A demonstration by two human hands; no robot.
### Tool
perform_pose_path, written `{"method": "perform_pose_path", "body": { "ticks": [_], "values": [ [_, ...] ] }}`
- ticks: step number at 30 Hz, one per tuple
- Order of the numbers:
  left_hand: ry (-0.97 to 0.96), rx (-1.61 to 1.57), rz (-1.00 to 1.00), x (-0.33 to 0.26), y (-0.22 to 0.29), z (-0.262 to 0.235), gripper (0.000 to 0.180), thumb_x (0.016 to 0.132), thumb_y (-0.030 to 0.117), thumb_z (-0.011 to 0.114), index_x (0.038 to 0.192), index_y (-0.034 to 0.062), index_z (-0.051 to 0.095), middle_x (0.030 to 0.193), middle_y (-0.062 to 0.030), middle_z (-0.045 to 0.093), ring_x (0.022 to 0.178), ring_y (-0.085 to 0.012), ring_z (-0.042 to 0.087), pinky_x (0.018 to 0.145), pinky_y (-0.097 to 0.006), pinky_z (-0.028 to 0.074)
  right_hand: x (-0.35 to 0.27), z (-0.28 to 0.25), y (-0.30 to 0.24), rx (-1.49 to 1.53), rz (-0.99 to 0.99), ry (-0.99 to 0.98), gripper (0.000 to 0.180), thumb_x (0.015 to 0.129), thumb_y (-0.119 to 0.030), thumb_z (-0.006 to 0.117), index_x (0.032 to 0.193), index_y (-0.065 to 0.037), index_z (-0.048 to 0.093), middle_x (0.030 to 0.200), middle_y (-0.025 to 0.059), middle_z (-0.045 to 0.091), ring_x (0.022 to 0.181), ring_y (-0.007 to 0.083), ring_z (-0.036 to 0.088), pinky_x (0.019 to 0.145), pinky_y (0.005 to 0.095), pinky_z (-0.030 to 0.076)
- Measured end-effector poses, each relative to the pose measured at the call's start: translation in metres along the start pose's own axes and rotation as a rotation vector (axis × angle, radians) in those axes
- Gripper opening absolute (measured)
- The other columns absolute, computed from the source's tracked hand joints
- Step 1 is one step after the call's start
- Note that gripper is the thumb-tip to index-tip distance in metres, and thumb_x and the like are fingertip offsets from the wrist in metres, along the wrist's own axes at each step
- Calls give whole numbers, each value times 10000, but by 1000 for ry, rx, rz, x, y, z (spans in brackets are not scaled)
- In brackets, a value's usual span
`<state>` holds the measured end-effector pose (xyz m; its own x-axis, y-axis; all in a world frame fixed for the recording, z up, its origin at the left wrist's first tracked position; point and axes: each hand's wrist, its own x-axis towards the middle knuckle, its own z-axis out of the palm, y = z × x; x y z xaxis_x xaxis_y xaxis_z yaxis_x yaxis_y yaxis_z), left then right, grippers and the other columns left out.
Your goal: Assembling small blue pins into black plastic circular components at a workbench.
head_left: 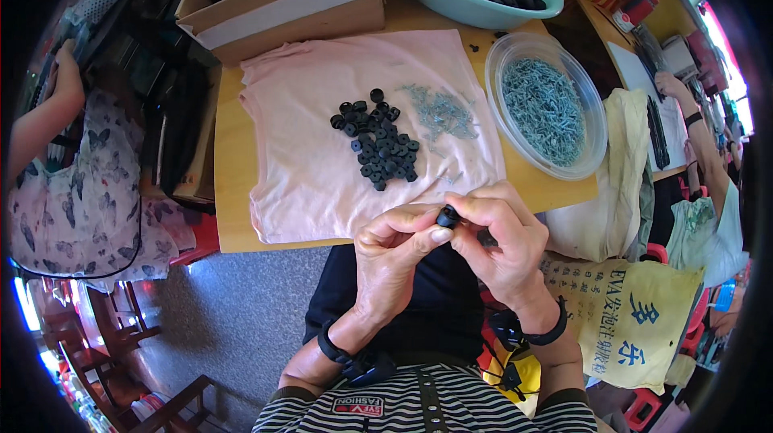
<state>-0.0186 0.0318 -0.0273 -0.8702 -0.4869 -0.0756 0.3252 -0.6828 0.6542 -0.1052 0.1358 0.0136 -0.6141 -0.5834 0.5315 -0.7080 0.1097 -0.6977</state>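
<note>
Around the wooden surface [231, 147], other people were sitting at both sides: on the left was a person in a garment with butterfly pattern [80, 183], and on the right one could see another person's arm [694, 115] with a dark band at the wrist. Grey floor [217, 312] was visible at the lower left. On the surface lay a pink cloth [298, 143], spread with some wrinkles. Upon this cloth was a pile of small black parts [385, 147], round in shape, and just to the right of it lay a loose heap of thin silvery screws [443, 115]. Farther right, a round clear tub [498, 111] held many more such screws. At the far edge stood a cardboard box [298, 37] and, next to it, a pale turquoise basin [491, 18], both containing many dark pieces. Both hands were together just beyond the near edge of the cloth. Between them was one small black piece [448, 217]: the left hand [393, 252] pinched it from one side with thumb and forefinger, and the right hand [503, 240] gripped it from the other side. What the right hand's other fingers enclosed, I could not tell.
</note>
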Motion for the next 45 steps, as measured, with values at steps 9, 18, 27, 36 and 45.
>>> {"method": "perform_pose_path", "body": {
  "ticks": [9,18,27,36,45],
  "values": [
    [8,-69,-24,7,0,-2,149,792,-60,663,915,22,645,1024,-124,643,929,-165,620,842,-296,509,13,2,4,-40,-44,-17,342,610,87,730,929,-5,652,778,64,584,638,178,558,545,270,452],
    [13,-75,-64,12,3,-1,123,810,-54,647,910,17,633,1018,-105,643,921,-145,614,841,-283,506,15,0,7,-49,-14,-30,345,603,85,728,930,1,658,781,67,579,634,187,556,554,280,453],
    [2,-148,-108,7,1,2,125,812,-54,646,903,29,625,1024,-92,636,930,-139,605,849,-279,501,13,-5,9,-52,-174,-82,334,623,70,720,947,30,650,825,100,594,668,212,564,583,300,462],
    [-21,371,193,32,19,-7,167,898,0,541,1055,-21,596,1155,-144,578,1024,-161,571,878,-283,468,62,-16,28,-166,34,-127,199,739,-24,706,922,-16,629,779,90,559,644,193,541,538,267,435],
    [248,664,226,47,37,-45,165,918,56,546,1058,-18,592,1022,-73,627,852,-105,583,774,-224,470,197,-60,123,-693,-36,114,290,873,-254,578,1023,-9,616,893,128,619,785,250,590,740,321,455]
  ]
}}
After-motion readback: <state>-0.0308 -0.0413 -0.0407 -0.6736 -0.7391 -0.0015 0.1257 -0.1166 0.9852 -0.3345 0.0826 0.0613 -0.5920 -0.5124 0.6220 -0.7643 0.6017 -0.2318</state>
